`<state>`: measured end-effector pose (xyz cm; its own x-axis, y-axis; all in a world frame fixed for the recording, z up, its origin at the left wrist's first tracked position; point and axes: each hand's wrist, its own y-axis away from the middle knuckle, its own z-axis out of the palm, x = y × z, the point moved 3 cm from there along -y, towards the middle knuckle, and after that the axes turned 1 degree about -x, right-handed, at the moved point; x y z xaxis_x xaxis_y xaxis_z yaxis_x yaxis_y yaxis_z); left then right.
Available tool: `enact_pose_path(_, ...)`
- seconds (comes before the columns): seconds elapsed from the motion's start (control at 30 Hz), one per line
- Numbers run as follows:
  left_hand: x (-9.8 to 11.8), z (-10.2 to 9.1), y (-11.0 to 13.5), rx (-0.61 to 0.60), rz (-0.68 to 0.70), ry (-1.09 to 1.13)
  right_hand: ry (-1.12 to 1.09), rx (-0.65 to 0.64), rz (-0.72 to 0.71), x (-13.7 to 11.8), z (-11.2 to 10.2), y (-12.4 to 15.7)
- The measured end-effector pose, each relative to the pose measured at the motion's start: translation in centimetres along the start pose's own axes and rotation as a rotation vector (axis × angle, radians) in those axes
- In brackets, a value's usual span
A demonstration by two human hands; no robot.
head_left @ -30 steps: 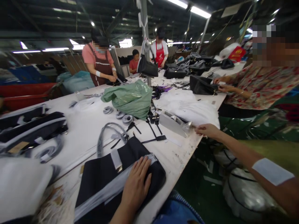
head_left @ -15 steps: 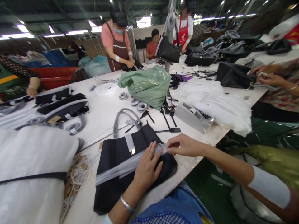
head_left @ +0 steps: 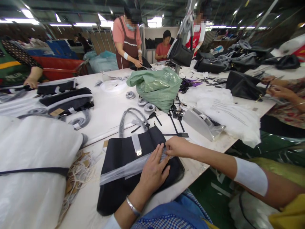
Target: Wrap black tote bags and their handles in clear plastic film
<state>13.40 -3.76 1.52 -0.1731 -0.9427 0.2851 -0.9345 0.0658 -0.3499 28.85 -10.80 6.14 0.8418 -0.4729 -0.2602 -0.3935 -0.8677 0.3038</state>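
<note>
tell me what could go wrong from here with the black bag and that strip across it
The translucent strip might crease or shift if the left hand, flat over it, moves before the right hand is done at its end.

The metal bracelet sits close to the black bag and could rub it.

The bag lies near the edge of the table, so a hard push might slide it off.

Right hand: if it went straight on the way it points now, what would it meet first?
Most likely the left hand, whose fingers lie across the translucent strip on the black bag. The right hand is close beside them; depth is unclear, so it might pass just over.
</note>
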Motion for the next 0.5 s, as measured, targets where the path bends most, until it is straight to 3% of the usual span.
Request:
enact_pose_path(0.23, -0.09, 0.22, 0.21, 0.020, 0.003, -0.017, 0.134, -0.042, 0.040, -0.79, -0.63, -1.13)
enact_pose_path(0.5, -0.14, 0.36, 0.17, 0.012, 0.022, -0.038, 0.034, 0.014, 0.125, 0.08, -0.08, -0.45)
